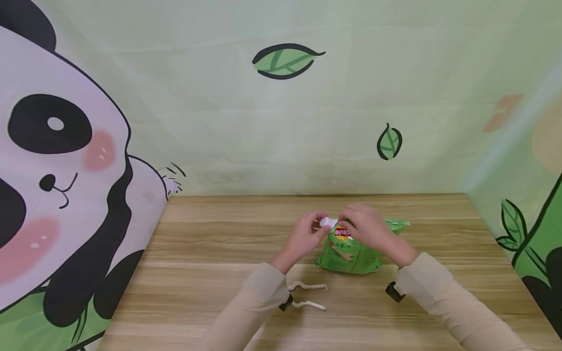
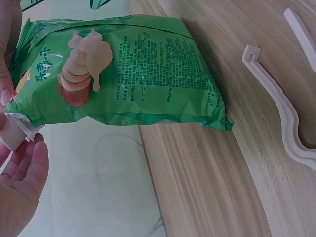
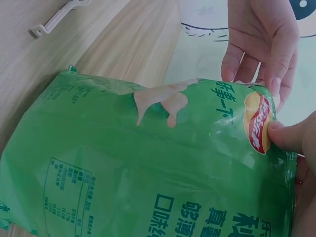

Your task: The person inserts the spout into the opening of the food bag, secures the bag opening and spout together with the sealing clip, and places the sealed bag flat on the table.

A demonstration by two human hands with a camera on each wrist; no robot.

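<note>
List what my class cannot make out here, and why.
- Whether the two white strips join: the left sleeve covers their ends in the head view; the right edge cuts them in the left wrist view.
- The small print: too small and blurred, left wrist view.
- The white piece's full outline: partly covered by the left hand, head view.

A wood-grained bench stands against a pale green, faintly creased backdrop printed with outlined leaves and, at left, a large panda.
</note>
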